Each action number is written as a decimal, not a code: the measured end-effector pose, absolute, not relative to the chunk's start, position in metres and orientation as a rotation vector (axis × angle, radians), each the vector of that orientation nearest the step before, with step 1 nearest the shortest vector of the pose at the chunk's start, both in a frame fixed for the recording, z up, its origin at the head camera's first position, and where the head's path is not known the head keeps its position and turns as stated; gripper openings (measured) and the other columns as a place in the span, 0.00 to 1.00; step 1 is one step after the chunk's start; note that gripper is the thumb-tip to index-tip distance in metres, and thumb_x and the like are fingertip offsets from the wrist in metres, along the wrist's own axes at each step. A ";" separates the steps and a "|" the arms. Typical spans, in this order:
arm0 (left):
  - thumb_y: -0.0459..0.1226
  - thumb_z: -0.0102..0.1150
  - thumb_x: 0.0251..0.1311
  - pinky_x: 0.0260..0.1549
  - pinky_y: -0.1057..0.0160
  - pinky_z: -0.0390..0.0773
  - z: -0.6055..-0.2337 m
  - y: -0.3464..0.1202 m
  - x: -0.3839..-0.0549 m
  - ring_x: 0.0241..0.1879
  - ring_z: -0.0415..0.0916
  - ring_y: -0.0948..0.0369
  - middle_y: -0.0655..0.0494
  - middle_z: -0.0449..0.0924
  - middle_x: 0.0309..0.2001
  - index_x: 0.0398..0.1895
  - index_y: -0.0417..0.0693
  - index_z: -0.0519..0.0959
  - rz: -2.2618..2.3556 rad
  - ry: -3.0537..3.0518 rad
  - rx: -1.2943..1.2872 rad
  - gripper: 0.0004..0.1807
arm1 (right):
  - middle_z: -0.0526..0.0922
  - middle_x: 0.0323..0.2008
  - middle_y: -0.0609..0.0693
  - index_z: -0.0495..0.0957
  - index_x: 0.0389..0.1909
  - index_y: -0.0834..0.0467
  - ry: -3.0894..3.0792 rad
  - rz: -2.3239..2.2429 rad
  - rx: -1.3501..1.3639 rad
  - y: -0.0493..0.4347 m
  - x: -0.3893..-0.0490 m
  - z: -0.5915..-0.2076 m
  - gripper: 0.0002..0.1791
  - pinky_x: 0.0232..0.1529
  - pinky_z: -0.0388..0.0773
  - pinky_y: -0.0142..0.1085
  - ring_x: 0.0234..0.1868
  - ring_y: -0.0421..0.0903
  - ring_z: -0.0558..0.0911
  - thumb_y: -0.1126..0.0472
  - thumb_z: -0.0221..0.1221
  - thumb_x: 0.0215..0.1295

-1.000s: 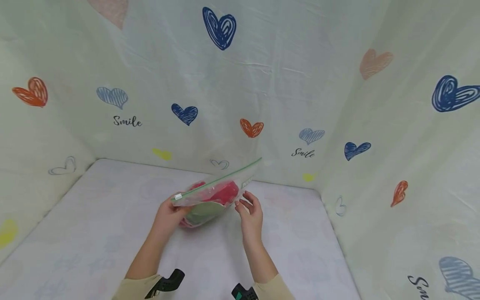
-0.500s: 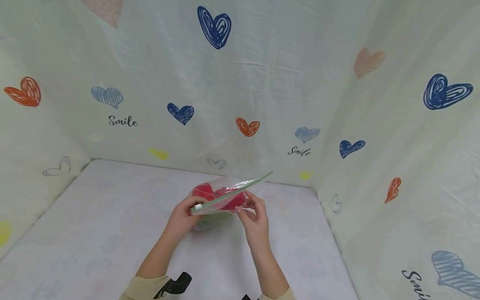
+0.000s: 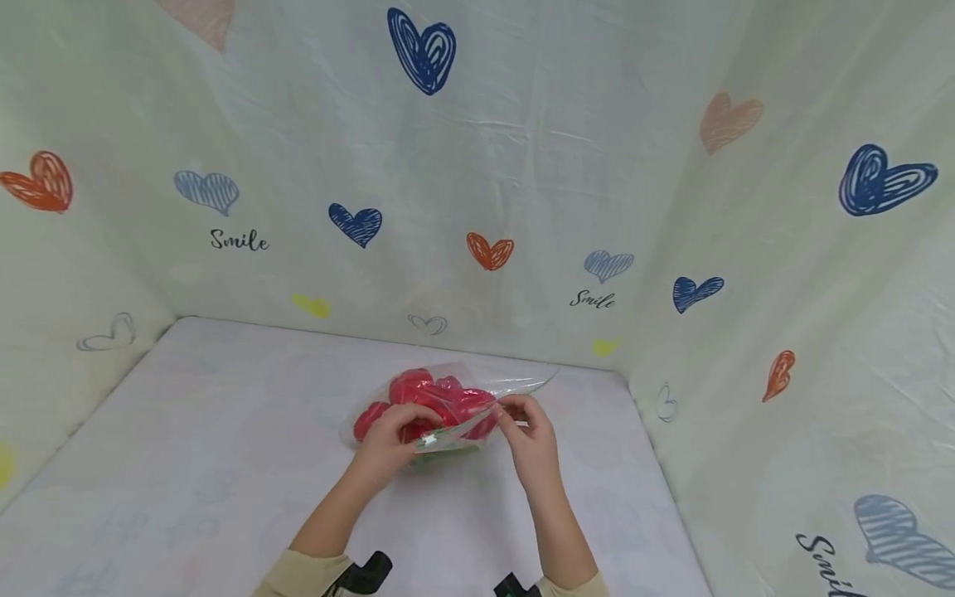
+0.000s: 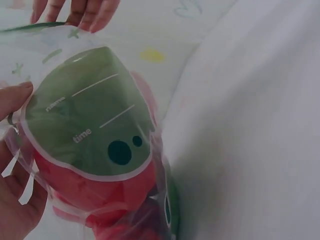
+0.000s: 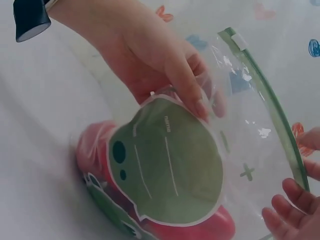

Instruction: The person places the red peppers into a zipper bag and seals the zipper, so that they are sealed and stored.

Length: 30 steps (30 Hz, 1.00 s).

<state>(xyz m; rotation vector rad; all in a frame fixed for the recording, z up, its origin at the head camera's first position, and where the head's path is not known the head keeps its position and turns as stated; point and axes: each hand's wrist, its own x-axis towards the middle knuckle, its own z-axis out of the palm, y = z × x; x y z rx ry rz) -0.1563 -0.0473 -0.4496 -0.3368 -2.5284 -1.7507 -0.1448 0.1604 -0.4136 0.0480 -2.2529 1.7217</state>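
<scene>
A clear slider zip bag (image 3: 455, 398) with a green zip strip lies tilted just at the tabletop, with several smooth red things (image 3: 412, 386) inside whose kind I cannot tell. Its green printed label (image 4: 90, 115), reading "name" and "time", faces the wrist cameras. My left hand (image 3: 391, 435) grips the bag close to the white slider (image 3: 429, 439), thumb on one side and fingers on the other. At the bag's right part, my right hand (image 3: 533, 439) pinches the plastic by the zip (image 5: 285, 125) with thumb and fingers.
A white cloth covers the table (image 3: 224, 464). Pale curtains (image 3: 522, 166) printed with hearts and "Smile" enclose its back and sides. Dark wrist devices (image 3: 366, 574) sit at both beige cuffs.
The bag has tipped so its zip lies lower, toward me, and the red contents show on top. Both hands shifted right; my right hand has come from beside the bag to pinching it.
</scene>
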 end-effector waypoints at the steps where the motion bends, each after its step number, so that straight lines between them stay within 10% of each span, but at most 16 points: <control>1: 0.24 0.71 0.48 0.46 0.55 0.82 -0.451 -0.047 -0.156 0.53 0.72 0.55 0.60 0.78 0.47 0.43 0.56 0.82 -1.732 -2.540 -0.367 0.21 | 0.79 0.35 0.51 0.80 0.41 0.64 -2.240 1.737 0.007 0.162 -0.145 -0.414 0.06 0.37 0.78 0.30 0.38 0.45 0.76 0.66 0.62 0.65; 10: 0.35 0.76 0.47 0.47 0.55 0.81 -0.455 -0.054 -0.157 0.56 0.70 0.55 0.62 0.76 0.51 0.49 0.60 0.80 -1.722 -2.605 -0.636 0.24 | 0.84 0.34 0.52 0.85 0.38 0.64 -2.261 1.809 -0.232 0.184 -0.155 -0.418 0.08 0.43 0.78 0.33 0.36 0.44 0.81 0.65 0.66 0.59; 17: 0.37 0.75 0.48 0.50 0.46 0.78 -0.460 -0.061 -0.156 0.58 0.69 0.50 0.58 0.76 0.53 0.52 0.56 0.79 -1.832 -2.585 -0.700 0.25 | 0.82 0.37 0.53 0.82 0.49 0.64 -2.324 1.972 -0.264 0.208 -0.164 -0.415 0.17 0.60 0.64 0.56 0.39 0.50 0.81 0.67 0.66 0.57; 30: 0.38 0.73 0.52 0.52 0.45 0.76 -0.460 -0.093 -0.158 0.56 0.72 0.48 0.56 0.78 0.52 0.53 0.49 0.79 -1.751 -2.680 -0.698 0.24 | 0.79 0.49 0.59 0.77 0.57 0.67 -2.535 1.905 -0.183 0.243 -0.188 -0.417 0.23 0.48 0.78 0.37 0.40 0.43 0.83 0.70 0.63 0.59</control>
